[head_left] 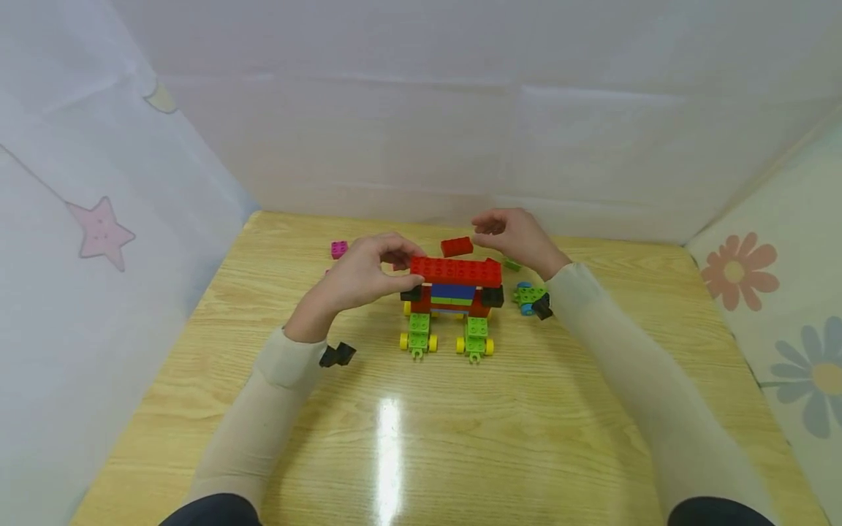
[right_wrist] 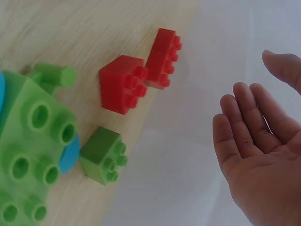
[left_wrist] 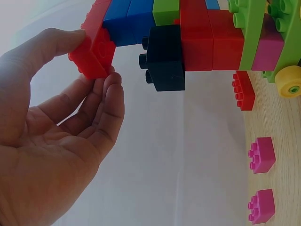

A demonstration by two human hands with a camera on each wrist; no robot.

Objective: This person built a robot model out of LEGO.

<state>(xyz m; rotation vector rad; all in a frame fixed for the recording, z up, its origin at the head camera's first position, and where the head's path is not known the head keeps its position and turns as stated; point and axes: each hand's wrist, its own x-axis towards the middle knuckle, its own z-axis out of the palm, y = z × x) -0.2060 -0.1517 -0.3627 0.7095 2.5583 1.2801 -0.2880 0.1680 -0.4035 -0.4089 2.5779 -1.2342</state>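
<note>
Red top (head_left: 455,271): a studded row along the upper edge of the build (head_left: 452,301), right above the blue bricks (head_left: 452,291), toward the far side of our desk (head_left: 513,424).
Left hand (head_left: 364,274): our grip pinches the left end of the red top, thumb on one side, fingers on the other.
Right hand (head_left: 516,235): our grip is loose and wide, thumb well away from the fingers, with hold of nothing; it hovers to the right, beyond the build.
Black bricks (head_left: 492,297): one at each side of the build, below the red top.
Green bases (head_left: 419,332): two, on yellow wheels (head_left: 490,347), on the side toward us.
Small car (head_left: 528,296): green with blue wheels, right of the build.
Far edge: two red bricks (right_wrist: 121,84), overlapping as we look, touching or not we cannot tell; a green brick (right_wrist: 101,155) near them; pink bricks (left_wrist: 262,155) to the left.
</note>
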